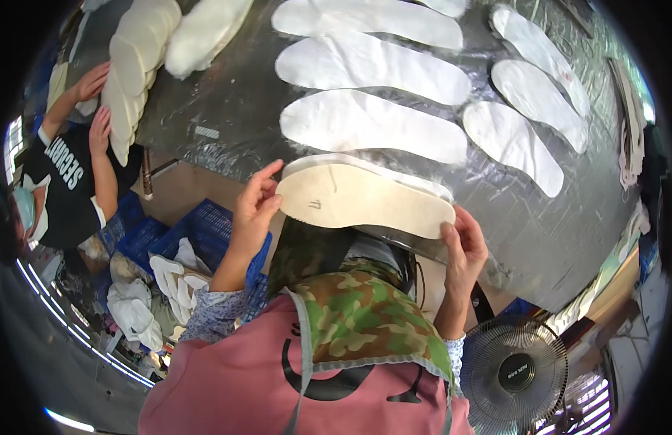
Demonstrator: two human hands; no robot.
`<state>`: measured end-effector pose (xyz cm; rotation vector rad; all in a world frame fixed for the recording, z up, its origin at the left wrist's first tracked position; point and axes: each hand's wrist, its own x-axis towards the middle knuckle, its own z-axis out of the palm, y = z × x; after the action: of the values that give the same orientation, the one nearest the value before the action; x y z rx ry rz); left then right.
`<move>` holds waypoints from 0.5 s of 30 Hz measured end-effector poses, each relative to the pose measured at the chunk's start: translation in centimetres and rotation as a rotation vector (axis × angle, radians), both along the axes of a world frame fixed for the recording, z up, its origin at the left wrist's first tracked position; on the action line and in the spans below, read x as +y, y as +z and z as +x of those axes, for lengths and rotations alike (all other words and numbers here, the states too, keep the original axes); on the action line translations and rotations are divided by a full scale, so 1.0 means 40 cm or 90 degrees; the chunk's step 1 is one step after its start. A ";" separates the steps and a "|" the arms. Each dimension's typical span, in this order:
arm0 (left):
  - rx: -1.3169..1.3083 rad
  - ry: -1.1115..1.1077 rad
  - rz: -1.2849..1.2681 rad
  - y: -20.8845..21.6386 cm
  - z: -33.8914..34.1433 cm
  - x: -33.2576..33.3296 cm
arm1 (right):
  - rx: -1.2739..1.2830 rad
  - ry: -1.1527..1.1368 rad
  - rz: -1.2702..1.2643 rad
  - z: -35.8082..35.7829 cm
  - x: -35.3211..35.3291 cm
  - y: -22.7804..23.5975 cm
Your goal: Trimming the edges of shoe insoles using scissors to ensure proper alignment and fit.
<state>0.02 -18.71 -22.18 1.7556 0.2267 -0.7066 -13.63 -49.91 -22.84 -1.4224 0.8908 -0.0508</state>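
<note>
Pinching a cream insole (365, 199) rn: L hand (252, 210) grip nearly closed on 1 end, R hand (465, 250) ditto on the other, over bench (231, 116) edge, overlapping a white insole (394, 174) tbh.

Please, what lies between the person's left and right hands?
In the head view, a cream insole lies between the left hand and right hand, held at its ends; a white insole shows behind it.
</note>
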 end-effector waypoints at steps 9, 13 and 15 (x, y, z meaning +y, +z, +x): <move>0.160 -0.013 -0.118 0.031 0.045 0.044 | 0.000 0.126 0.276 0.048 -0.077 0.013; 0.196 -0.047 -0.135 0.023 0.056 0.051 | 0.059 0.187 0.309 0.082 -0.099 0.011; 0.208 -0.069 -0.134 0.015 0.053 0.056 | 0.057 0.205 0.294 0.063 -0.099 0.001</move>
<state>2.15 -16.45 -21.57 1.4555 0.2698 -1.0588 -11.10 -53.87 -22.79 -1.1211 0.6799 0.4381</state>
